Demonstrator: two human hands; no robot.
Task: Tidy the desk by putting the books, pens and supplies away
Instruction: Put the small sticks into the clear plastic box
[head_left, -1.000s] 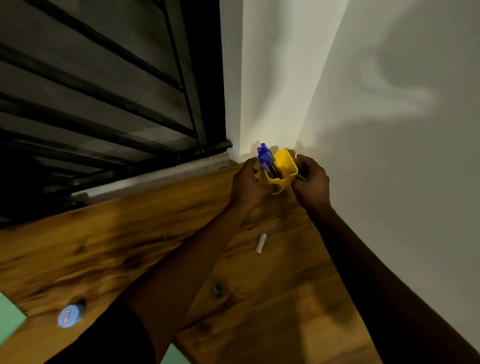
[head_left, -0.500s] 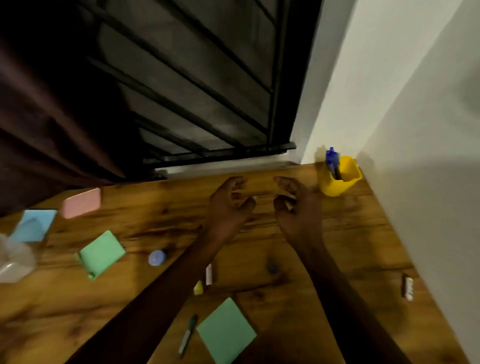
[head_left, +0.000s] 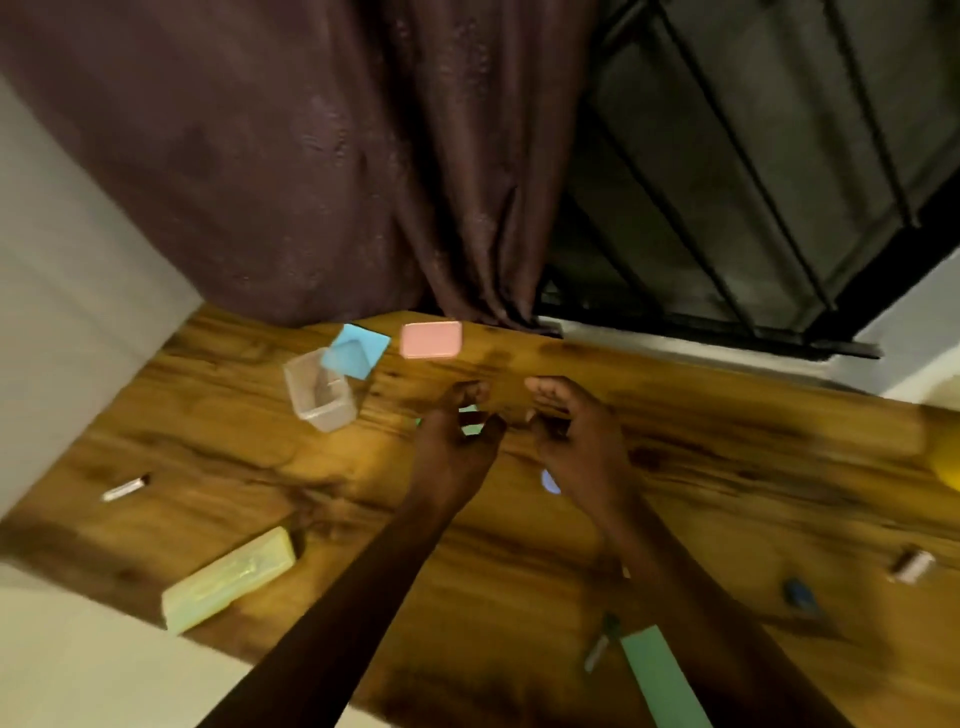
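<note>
Fingers (head_left: 470, 391) loosely curled, empty: left hand (head_left: 457, 447) over the green note pad (head_left: 471, 427) on the worktop (head_left: 727, 467), right hand (head_left: 576, 441) beside. We risk a forearm knocking the yellow case (head_left: 228, 577) off the near edge.

- wooden desk (head_left: 727, 467), blotchy dark grain
- left of the left hand (head_left: 457, 447): clear tub (head_left: 322, 400), blue pad (head_left: 363, 348) right behind it
- pink pad (head_left: 431, 339) just past the fingertips
- further left: small pale stick (head_left: 124, 488), yellow-green case (head_left: 228, 577) at the near edge
- nearer than the right hand (head_left: 576, 441): pen (head_left: 600, 644) beside a green pad (head_left: 665, 675)
- off right: blurry blue bit (head_left: 800, 595), pale roll (head_left: 911, 565)
</note>
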